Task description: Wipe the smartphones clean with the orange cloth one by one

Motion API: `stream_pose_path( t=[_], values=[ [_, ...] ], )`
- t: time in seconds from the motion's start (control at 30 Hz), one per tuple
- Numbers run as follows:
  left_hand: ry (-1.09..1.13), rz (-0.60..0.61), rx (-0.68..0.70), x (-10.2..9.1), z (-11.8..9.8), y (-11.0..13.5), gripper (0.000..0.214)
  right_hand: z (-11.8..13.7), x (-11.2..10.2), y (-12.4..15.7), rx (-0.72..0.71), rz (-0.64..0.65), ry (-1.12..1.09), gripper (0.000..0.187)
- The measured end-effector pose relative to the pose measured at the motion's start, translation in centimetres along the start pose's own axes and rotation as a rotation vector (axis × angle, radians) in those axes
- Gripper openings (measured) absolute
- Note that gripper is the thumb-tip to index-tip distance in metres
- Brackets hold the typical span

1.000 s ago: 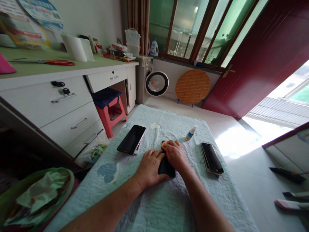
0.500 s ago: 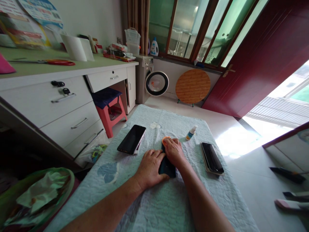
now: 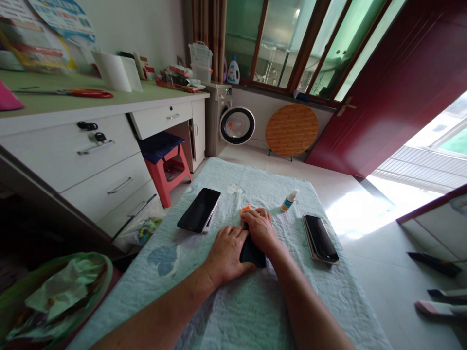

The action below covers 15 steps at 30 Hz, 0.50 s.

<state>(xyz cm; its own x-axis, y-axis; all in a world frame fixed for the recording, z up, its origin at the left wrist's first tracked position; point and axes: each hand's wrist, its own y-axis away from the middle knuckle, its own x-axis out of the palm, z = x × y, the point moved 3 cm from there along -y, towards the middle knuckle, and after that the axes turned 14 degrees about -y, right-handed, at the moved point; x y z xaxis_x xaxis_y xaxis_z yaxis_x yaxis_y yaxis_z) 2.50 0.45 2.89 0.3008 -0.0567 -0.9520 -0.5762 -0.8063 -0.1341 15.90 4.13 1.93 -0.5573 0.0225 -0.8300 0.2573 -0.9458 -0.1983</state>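
Gripped from above by the right hand (image 3: 257, 226), an orange cloth (image 3: 245, 209) is pressed at the far end of a dark phone (image 3: 253, 253); this grip is closed over the cloth, though the underside of the fingers cannot be seen. From the head, the dark phone is seen lying flat on the cloth-covered counter (image 3: 255, 180), near its middle. By the left hand (image 3: 226, 253) it is clamped from the left, with the thumb laid across its near part. For this step, the phone should be pinned firmly, since the quilted cover looks soft and may slide or bunch. Pressure is best spread evenly through flat fingers, and the left fingertips are best placed clear of the right hand, which is set very close to them. Ample room seems to be left: a spray bottle (image 3: 289, 200) is placed at the far right, a left phone (image 3: 200, 209) and a right phone (image 3: 321, 238) well to either side.
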Motion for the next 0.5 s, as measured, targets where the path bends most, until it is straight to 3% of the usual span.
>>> stream_pose_path(
  t=[0.5],
  values=[
    [0.030,-0.049,-0.030,0.5,0.2,0.0,0.072,1.1,-0.2,0.4,-0.016,0.026,-0.055,0.016]
  ],
)
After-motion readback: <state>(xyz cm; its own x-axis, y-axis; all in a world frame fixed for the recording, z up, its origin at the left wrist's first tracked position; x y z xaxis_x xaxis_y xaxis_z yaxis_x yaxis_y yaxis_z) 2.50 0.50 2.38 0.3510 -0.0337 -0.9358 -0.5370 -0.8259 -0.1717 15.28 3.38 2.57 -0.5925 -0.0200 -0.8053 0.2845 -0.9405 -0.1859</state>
